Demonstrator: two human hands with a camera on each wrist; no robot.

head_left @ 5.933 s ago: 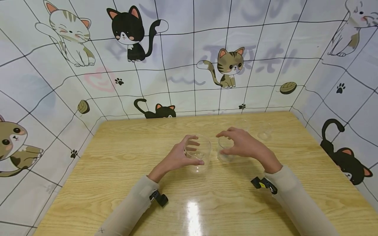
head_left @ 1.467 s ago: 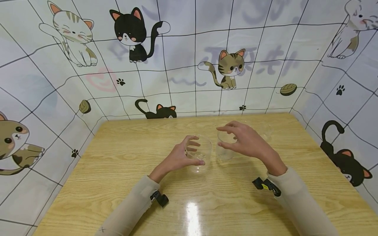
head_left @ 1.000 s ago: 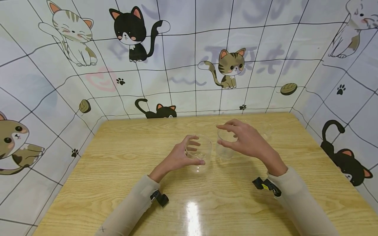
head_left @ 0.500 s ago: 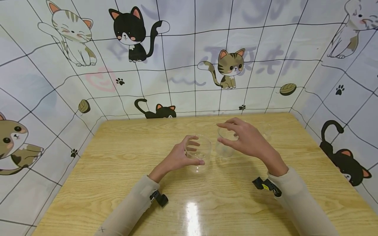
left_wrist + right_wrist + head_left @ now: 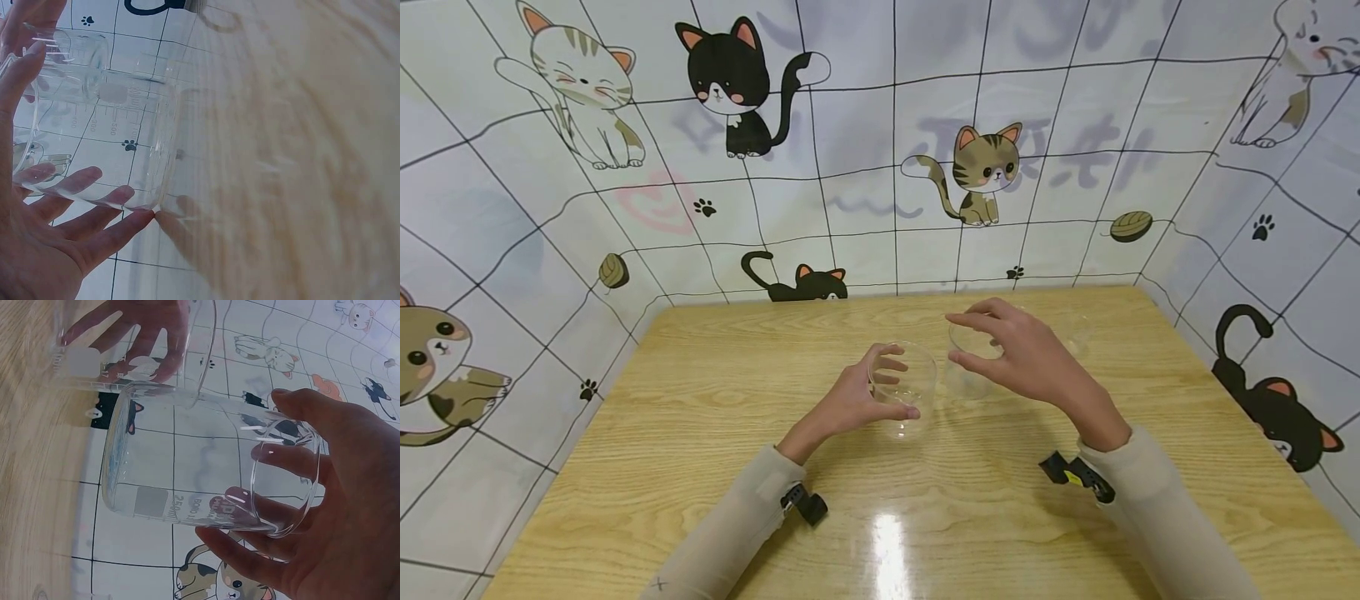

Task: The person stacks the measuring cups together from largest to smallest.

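My left hand (image 5: 850, 398) holds a large clear glass beaker (image 5: 921, 379) around its side, thumb in front and fingers behind. Its base is at the table surface in the left wrist view, where graduation marks show on the large beaker (image 5: 134, 144). To its right, my right hand (image 5: 1028, 352) grips a smaller glass beaker (image 5: 967, 383) near the rim. "250ml" is printed on this small beaker (image 5: 187, 456) in the right wrist view. It hangs upright, its base a little above the table, close beside the large one. No contents are visible in either.
Another clear glass vessel (image 5: 1078, 333) stands at the back right of the wooden table (image 5: 737, 467), partly behind my right hand. A cat-patterned wall covering (image 5: 865, 183) encloses the back and both sides. Each sleeve carries a black wrist camera.
My right hand has lifted the small beaker slightly off the table since the earliest frame, and lately shifted it a touch left. My left hand and the large beaker have stayed in place.
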